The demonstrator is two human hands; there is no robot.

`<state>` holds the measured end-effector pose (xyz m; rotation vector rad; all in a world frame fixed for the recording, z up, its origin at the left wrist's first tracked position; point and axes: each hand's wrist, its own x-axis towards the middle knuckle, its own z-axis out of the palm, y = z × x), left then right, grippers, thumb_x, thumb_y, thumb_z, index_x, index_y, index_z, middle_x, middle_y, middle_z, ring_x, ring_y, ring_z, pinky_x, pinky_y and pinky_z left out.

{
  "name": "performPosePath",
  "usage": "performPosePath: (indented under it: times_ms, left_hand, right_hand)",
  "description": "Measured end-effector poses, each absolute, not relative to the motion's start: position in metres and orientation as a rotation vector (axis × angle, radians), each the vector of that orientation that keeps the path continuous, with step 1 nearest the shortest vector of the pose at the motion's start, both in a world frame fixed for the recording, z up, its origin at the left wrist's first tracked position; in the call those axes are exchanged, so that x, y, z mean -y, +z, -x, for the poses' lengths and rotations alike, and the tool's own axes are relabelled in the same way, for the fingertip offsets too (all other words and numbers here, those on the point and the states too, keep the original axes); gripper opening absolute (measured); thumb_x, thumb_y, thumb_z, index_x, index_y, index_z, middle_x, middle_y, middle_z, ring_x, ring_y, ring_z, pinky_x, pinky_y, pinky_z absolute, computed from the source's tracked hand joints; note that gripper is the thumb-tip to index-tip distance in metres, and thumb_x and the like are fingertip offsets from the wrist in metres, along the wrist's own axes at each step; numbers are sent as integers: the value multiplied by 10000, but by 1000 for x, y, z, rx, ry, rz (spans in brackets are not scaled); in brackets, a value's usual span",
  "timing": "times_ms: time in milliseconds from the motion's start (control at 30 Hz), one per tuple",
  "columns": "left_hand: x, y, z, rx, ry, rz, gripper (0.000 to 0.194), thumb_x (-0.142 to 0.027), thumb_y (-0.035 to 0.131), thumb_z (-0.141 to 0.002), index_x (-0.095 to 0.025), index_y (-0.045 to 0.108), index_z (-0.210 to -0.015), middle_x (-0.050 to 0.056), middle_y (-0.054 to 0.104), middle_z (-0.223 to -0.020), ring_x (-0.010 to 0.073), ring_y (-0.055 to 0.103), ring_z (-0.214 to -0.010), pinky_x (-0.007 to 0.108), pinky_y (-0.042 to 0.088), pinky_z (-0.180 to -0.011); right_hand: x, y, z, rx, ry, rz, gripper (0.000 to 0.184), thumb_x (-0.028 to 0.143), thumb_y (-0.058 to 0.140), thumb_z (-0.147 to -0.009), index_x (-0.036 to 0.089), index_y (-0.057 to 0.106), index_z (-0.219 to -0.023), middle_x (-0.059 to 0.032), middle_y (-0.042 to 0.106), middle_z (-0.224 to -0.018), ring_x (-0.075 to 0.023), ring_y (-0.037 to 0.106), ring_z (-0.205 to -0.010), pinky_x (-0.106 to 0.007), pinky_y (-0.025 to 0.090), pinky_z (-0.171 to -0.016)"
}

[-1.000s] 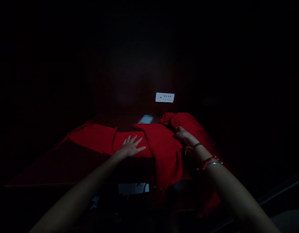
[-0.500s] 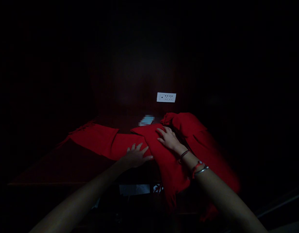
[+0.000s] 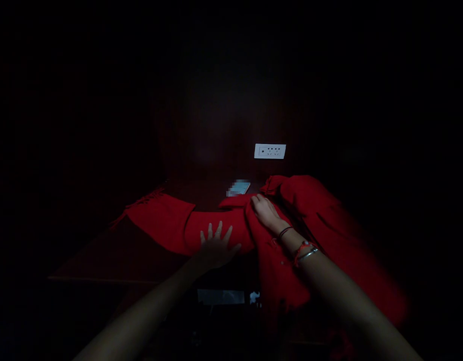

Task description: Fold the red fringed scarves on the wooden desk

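Note:
A red fringed scarf [image 3: 164, 220] lies across the dark tabletop, its tasselled end at the left. My left hand [image 3: 218, 248] rests on its middle part with the fingers spread wide. On the folded-over part just to the right, my right hand [image 3: 266, 213] has its fingers curled into the cloth and grips it; the fingertips are hidden. From there the fabric drapes down over the table's front edge. More red cloth [image 3: 310, 195] is heaped to the right of this hand; whether it belongs to the same scarf I cannot tell.
Behind the scarf lies a phone-like flat light object [image 3: 241, 187], partly blurred out. A white socket plate [image 3: 270, 151] is on the back wall. Below the front edge of the dark table [image 3: 103, 280] shows a pale flat item [image 3: 221, 296]. The surroundings are very dark.
My right hand's fingers have gone from spread flat to curled on the cloth, and the fold under it has bunched up. My left hand stays spread on the scarf. The view has shifted slightly.

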<state>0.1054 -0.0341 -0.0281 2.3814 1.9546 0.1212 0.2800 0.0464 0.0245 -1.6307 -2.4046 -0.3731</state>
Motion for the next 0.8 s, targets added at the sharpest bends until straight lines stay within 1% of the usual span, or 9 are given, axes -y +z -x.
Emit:
performPosePath:
  times_ms: [133, 267, 333, 400, 467, 567, 600, 700, 800]
  left_hand:
    - [44, -33, -103, -1917, 121, -2383, 769, -722, 182, -668, -286, 191, -1301, 73, 107, -1375, 419, 57, -1195, 596, 109, -884]
    - [47, -31, -85, -1967, 67, -2343, 836, -762, 218, -613, -290, 179, -1303, 84, 93, -1375, 444, 35, -1184, 609, 97, -871]
    - [47, -27, -75, -2002, 29, -2314, 866, -773, 240, -591, -290, 167, -1305, 90, 82, -1376, 450, 28, -1181, 610, 98, -868]
    - [46, -23, -67, -2016, -28, -2274, 888, -780, 266, -571, -294, 156, -1306, 88, 69, -1377, 452, 17, -1179, 610, 112, -863]
    - [44, -19, -62, -2014, -93, -2224, 891, -777, 289, -564, -303, 149, -1305, 82, 77, -1377, 452, 22, -1180, 609, 136, -856]
    - [37, -14, -61, -2077, -67, -2220, 833, -741, 272, -619, -281, 170, -1306, 83, 118, -1371, 437, 53, -1187, 591, 147, -869]
    - [33, -13, -62, -2109, -16, -2254, 807, -722, 258, -645, -266, 180, -1307, 83, 119, -1371, 426, 51, -1193, 578, 137, -884]
    - [19, -13, -60, -2051, 49, -2363, 729, -675, 239, -694, -279, 185, -1303, 49, 77, -1380, 390, 26, -1210, 550, 113, -915]
    - [7, -14, -48, -1983, -34, -2275, 705, -674, 249, -689, -326, 167, -1297, 28, 64, -1381, 388, 51, -1210, 555, 160, -893]
  right_hand:
    - [-44, 25, -280, 2159, -471, 1753, 327, 93, 223, -813, 103, 426, -1069, -149, 454, -1043, -201, 442, -889, -308, 301, -797]
    - [-37, 6, -262, 2442, -405, 1559, 316, 162, 224, -844, 142, 472, -1038, -120, 476, -1018, -200, 422, -943, -346, 274, -854]
    - [-34, -2, -256, 2530, -305, 1497, 331, 251, 250, -854, 161, 446, -1104, -110, 466, -1054, -200, 404, -991, -366, 255, -887]
    - [-29, -5, -257, 2550, -214, 1474, 408, 349, 261, -848, 179, 362, -1205, -114, 416, -1148, -207, 358, -1065, -397, 213, -927]
    - [-22, -4, -262, 2570, -138, 1445, 501, 443, 245, -831, 214, 256, -1276, -110, 309, -1270, -231, 253, -1160, -450, 153, -950]
    - [-9, -2, -269, 2624, -39, 1422, 583, 573, 209, -780, 316, 152, -1301, -33, 91, -1382, -293, 35, -1231, -553, 71, -928]
    - [-5, -2, -270, 2656, 5, 1434, 583, 598, 195, -767, 351, 148, -1293, -2, 55, -1389, -309, -10, -1231, -578, 47, -914]
    - [3, -2, -270, 2755, 164, 1504, 574, 633, 163, -745, 408, 149, -1272, 46, 50, -1388, -333, -34, -1226, -611, -6, -890]
    - [4, -3, -272, 2749, 236, 1587, 594, 651, 154, -732, 410, 123, -1274, 49, 50, -1387, -340, -28, -1224, -614, -37, -885]
